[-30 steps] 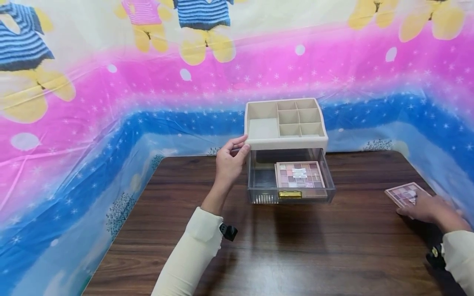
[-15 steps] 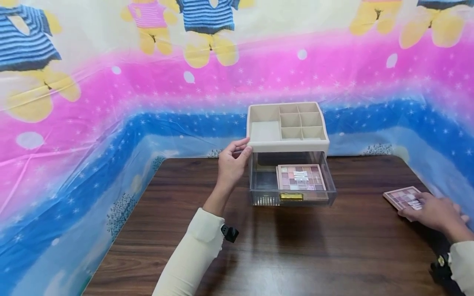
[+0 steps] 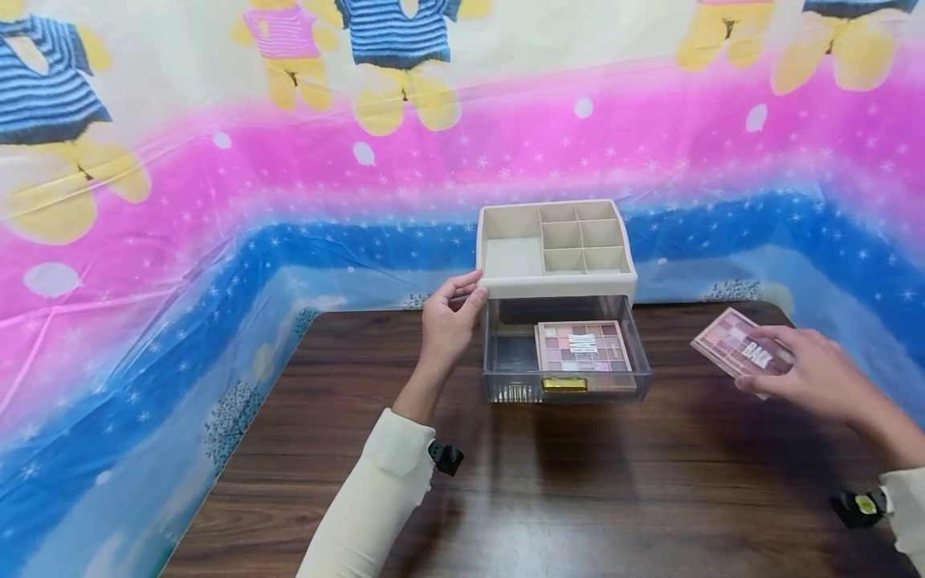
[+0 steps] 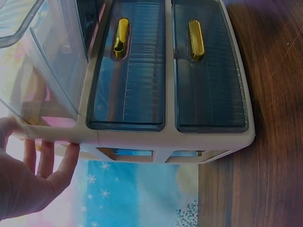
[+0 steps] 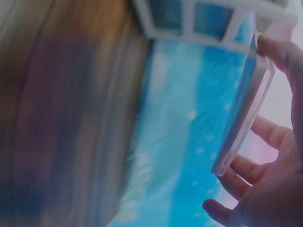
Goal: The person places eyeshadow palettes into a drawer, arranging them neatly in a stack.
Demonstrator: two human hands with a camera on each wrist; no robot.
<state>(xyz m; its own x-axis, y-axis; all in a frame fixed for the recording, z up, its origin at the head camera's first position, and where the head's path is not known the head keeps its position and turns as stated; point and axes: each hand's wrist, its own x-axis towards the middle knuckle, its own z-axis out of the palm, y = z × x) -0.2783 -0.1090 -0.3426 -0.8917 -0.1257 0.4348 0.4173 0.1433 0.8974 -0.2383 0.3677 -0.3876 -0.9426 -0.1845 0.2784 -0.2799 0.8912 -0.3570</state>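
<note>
My right hand (image 3: 812,373) pinches an eyeshadow palette (image 3: 735,347) with a grid of pink and brown shades, raised above the table right of the drawer organizer (image 3: 560,287). In the right wrist view, thumb and fingers grip the palette (image 5: 241,118) by its edges. My left hand (image 3: 450,325) holds the organizer's upper left front corner; in the left wrist view its fingers (image 4: 66,168) bend against the cream frame. The clear top drawer (image 3: 509,385) is pulled out, with another palette (image 3: 584,349) lying in its right part.
Compartments (image 3: 585,234) divide the organizer's cream top tray. Two lower drawers with gold handles (image 4: 195,40) are closed. The organizer stands toward the back of the dark wooden table (image 3: 376,498). A patterned cloth (image 3: 303,185) hangs behind and at both sides.
My right hand has lifted the palette from the table's right side and brought it left toward the organizer. The left hand keeps its hold on the corner.
</note>
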